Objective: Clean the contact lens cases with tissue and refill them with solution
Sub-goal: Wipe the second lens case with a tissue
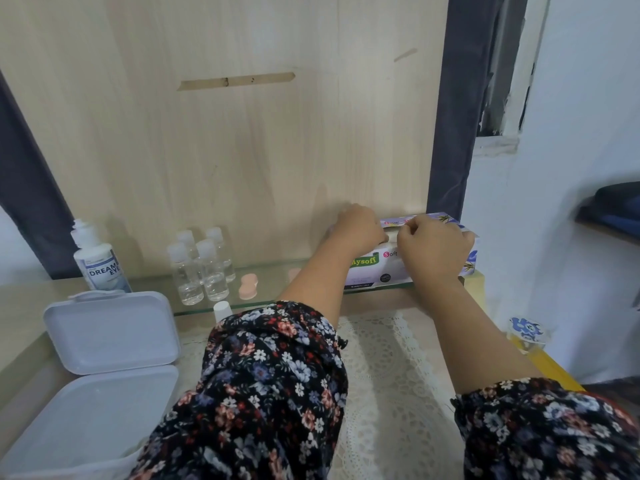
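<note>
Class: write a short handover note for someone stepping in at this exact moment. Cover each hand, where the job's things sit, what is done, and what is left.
Left hand rests on top of the tissue box on the glass shelf. Right hand is curled at the box's opening; whether it pinches a tissue cannot be told.
Pink lens case lies on the shelf beside four small clear bottles; a second pink item is partly hidden by the left arm. Solution bottle stands at far left, behind an open white box.
Done: no tissue out yet.
Left: pull a tissue, wipe cases, refill.

Home dressing corner; lace mat (391,375), glass shelf (263,299), wooden panel (221,150), curtain (457,133)
</note>
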`<state>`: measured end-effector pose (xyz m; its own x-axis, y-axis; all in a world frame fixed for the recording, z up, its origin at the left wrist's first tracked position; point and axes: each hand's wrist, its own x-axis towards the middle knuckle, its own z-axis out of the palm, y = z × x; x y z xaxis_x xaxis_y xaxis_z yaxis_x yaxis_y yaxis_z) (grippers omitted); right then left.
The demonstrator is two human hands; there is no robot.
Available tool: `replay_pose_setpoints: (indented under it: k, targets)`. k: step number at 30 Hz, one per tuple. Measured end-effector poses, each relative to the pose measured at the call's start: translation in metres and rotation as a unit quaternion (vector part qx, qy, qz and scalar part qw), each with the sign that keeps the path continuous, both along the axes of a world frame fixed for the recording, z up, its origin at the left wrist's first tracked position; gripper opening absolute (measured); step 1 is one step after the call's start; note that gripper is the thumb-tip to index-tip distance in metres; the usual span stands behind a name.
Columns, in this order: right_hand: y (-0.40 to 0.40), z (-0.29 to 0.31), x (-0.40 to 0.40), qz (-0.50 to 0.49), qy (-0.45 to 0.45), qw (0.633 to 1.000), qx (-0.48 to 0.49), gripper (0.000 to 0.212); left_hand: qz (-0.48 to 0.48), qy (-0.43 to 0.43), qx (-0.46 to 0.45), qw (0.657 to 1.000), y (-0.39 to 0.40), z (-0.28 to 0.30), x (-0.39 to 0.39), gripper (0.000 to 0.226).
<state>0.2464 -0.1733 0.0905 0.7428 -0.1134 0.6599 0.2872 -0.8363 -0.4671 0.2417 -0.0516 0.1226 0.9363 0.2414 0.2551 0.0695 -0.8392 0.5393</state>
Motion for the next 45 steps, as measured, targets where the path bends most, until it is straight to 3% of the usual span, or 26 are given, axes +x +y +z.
replay_pose_setpoints:
  k: [10,16,21,26,31,36,38,42,45]
  targets:
    - [0.0,-0.001,0.0,-0.004,-0.006,1.0,-0.001,0.029,0.047,0.053,0.129,0.989,-0.009,0.007,0.005,0.028]
    - [0.0,-0.001,0.001,-0.001,-0.005,1.0,0.002,0.029,0.014,-0.016,-0.037,0.999,-0.004,0.007,-0.005,0.014]
    - [-0.001,-0.003,0.001,-0.003,-0.022,1.0,0.004,0.036,0.021,-0.112,-0.193,0.975,-0.006,0.012,-0.019,0.014]
    - [-0.001,-0.001,-0.003,0.002,-0.037,0.999,0.002,0.049,0.016,-0.172,-0.222,0.96,-0.012,0.013,-0.033,0.02]
    - [-0.005,0.003,-0.007,0.023,0.004,1.0,-0.007,0.033,-0.028,-0.223,-0.267,0.937,-0.012,0.02,-0.047,0.04]
    - [-0.008,0.009,-0.011,0.043,0.014,0.999,0.015,0.034,-0.016,-0.234,-0.336,0.912,-0.002,0.022,-0.064,0.018]
    - [-0.01,0.011,-0.02,0.066,-0.011,0.996,0.051,0.032,-0.02,-0.234,-0.33,0.914,0.006,0.019,-0.084,0.027]
    - [-0.011,0.004,-0.051,0.139,-0.096,0.978,0.125,0.03,0.047,-0.222,-0.21,0.951,0.022,-0.007,-0.131,0.028]
    - [-0.002,-0.015,-0.079,0.228,-0.05,0.96,0.153,0.031,0.065,-0.207,-0.18,0.96,0.033,-0.036,-0.168,0.023]
